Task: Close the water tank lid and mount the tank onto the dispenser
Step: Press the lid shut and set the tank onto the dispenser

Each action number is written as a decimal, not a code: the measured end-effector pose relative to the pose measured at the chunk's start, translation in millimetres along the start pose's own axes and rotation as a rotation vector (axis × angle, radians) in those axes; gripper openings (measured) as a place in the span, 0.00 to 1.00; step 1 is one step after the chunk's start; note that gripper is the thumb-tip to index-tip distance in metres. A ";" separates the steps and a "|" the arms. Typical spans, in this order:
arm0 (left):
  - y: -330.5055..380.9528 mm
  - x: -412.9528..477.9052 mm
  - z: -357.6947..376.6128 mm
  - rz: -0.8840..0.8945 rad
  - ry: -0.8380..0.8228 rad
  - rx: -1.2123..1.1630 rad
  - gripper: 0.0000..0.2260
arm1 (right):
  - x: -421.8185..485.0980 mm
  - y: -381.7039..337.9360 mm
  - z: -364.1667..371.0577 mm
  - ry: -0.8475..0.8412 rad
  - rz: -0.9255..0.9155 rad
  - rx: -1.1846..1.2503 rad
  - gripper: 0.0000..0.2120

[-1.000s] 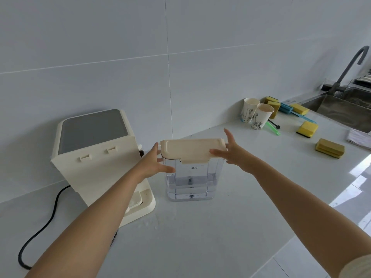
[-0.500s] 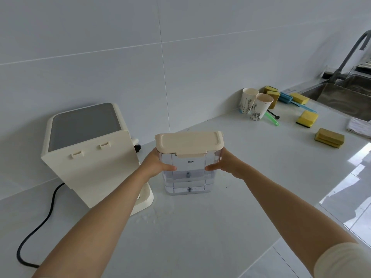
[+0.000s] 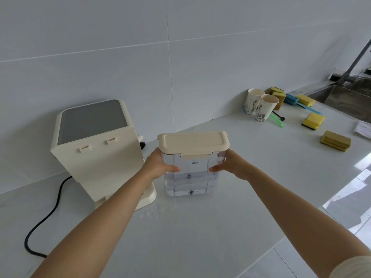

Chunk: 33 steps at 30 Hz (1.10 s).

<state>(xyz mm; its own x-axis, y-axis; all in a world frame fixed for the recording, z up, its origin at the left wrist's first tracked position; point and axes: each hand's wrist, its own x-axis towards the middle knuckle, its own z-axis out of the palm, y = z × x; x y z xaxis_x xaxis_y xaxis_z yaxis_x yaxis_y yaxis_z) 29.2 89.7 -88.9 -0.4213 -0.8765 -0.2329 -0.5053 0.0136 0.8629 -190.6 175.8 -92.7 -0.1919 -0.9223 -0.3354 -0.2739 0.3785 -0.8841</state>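
Note:
A clear plastic water tank with some water in it stands on the white counter, in the middle of the view. Its cream lid lies flat and shut on top. My left hand grips the tank's left side and my right hand grips its right side, thumbs on the front wall. The cream dispenser with a grey top stands just left of the tank, its back panel facing me; my left forearm crosses its base.
A black power cord runs from the dispenser along the counter at left. Two paper cups, yellow sponges and a blue brush lie at the back right. A steel sink with a tap is at the far right. Water drops lie in front of the tank.
Both hands went from the lid's ends down to the tank's sides and took hold of it. The lid now sits flat on the tank.

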 end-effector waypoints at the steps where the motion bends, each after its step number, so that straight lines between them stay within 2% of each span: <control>1: 1.0 -4.6 -1.9 -0.004 0.011 -0.010 0.35 | -0.8 -3.7 -0.7 -0.006 0.001 -0.022 0.39; 9: 12.9 -47.2 -35.7 -0.015 0.167 -0.064 0.27 | -4.5 -51.0 12.9 -0.091 -0.093 -0.132 0.40; 18: 9.4 -90.0 -107.3 -0.077 0.318 -0.159 0.22 | 2.6 -116.1 64.0 -0.258 -0.239 -0.205 0.39; 21: 8.8 -99.4 -130.2 -0.118 0.353 -0.184 0.23 | 6.5 -132.6 85.7 -0.326 -0.270 -0.170 0.37; 23: 6.8 -103.9 -142.3 -0.145 0.383 -0.202 0.28 | 9.5 -141.3 98.6 -0.377 -0.283 -0.139 0.28; 25: 5.3 -106.5 -152.1 -0.160 0.408 -0.211 0.27 | 13.4 -148.3 110.6 -0.408 -0.292 -0.115 0.23; 29: 4.2 -106.2 -165.4 -0.203 0.444 -0.245 0.26 | 22.7 -156.5 128.4 -0.421 -0.252 -0.033 0.21; 33: 1.7 -102.0 -172.7 -0.232 0.446 -0.267 0.24 | 30.2 -158.3 138.1 -0.437 -0.217 0.055 0.25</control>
<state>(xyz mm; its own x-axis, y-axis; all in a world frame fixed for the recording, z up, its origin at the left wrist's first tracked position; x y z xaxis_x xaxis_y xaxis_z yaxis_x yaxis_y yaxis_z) 201.4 96.0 13.8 0.0657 -0.9613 -0.2677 -0.3140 -0.2745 0.9089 -22.9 77.3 -7.7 0.2810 -0.9302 -0.2361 -0.2114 0.1799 -0.9607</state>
